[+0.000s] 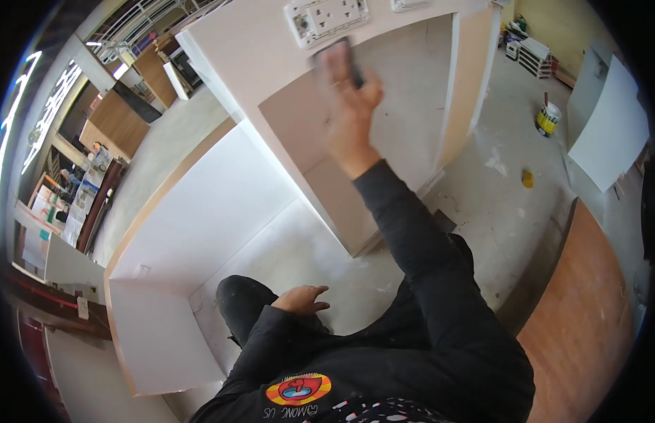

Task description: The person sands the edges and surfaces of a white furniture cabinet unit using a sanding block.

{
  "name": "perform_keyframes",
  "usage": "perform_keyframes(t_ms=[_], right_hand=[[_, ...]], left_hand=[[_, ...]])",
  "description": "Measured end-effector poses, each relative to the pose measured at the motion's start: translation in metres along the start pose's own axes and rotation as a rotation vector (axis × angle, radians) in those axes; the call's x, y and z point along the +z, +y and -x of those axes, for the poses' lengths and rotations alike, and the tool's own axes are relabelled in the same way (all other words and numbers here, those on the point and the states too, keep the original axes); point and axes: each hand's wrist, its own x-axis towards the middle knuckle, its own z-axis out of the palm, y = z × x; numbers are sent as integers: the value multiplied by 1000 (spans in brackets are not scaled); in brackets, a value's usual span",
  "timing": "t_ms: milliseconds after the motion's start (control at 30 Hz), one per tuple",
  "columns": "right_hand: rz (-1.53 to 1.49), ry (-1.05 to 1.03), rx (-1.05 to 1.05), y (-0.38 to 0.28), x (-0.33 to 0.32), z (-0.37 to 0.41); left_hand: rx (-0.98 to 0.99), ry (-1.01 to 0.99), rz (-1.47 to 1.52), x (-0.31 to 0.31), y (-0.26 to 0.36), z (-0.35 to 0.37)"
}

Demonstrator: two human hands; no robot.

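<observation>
Obs.: the right hand (350,95) is raised at arm's length, black sleeve to the wrist, fingers closed over a small dark block (339,51). The block is pressed flat against the beige panel (405,92), near the panel's top edge and just under the white socket plate (326,18). It looks dark grey to black, roughly oblong and about as wide as the palm. Its top end and right side show past the fingers, and the rest is covered by the hand. That end of the frame is smeared, so the block's surface, its edges and what it is made of cannot be made out, nor whether its face is fully on the panel. The left hand (300,299) is well apart from the right. It lies on the knee (236,299), fingers loosely spread, holding nothing. The panel is matt and plain with a pale edge strip on its right side, and a white shelf bay opens to its left. On the grey floor (497,204) a can (548,118) with a yellow label stands at the right, near a white sheet (609,134) that leans there. The socket plate is cut off by the top of the frame. The far left is too warped to read.
</observation>
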Motion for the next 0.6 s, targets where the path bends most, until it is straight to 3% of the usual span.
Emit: perform_keyframes(t_ms=[67,200,333,400,433,500,600], right_hand=[[28,-4,-61,3,-5,-1],[94,26,37,67,-12,-28],[55,-23,-89,32,-14,-13],[16,-147,-155,18,-32,-19],[15,-149,-145,29,-31,-21],[115,-70,96,61,-25,-34],[140,-74,-13,24,-9,-12]], left_hand=[[-17,-37,-18,-1,1,0],[13,1,-27,3,-3,0],[-19,-79,-59,-3,4,-3],[0,-31,-51,-2,3,-4],[14,10,-38,2,2,0],[12,7,-22,2,2,2],[8,-4,-7,2,0,0]])
